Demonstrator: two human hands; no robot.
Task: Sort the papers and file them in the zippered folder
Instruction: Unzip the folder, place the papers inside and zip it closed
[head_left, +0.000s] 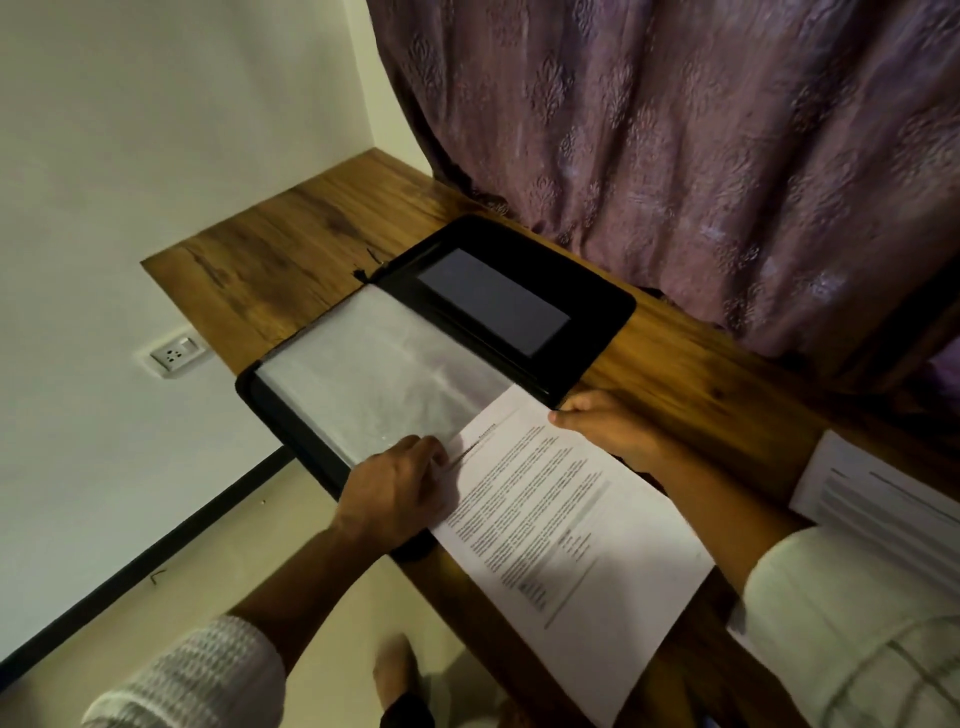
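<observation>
A black zippered folder (597, 317) lies open on the wooden desk (291, 249), with a clear plastic sleeve (374, 374) on its near half. A printed sheet of paper (566, 519) has its top edge tucked into the sleeve's open end. My left hand (400, 483) rests on the sleeve's edge and pinches it at the paper's left corner. My right hand (608, 426) grips the sheet's right edge, thumb on top.
A stack of more printed papers (883, 499) lies on the desk at the right. A purple curtain (675, 130) hangs behind the desk. A wall socket (174, 356) sits below the desk's left end. The floor shows below the desk's near edge.
</observation>
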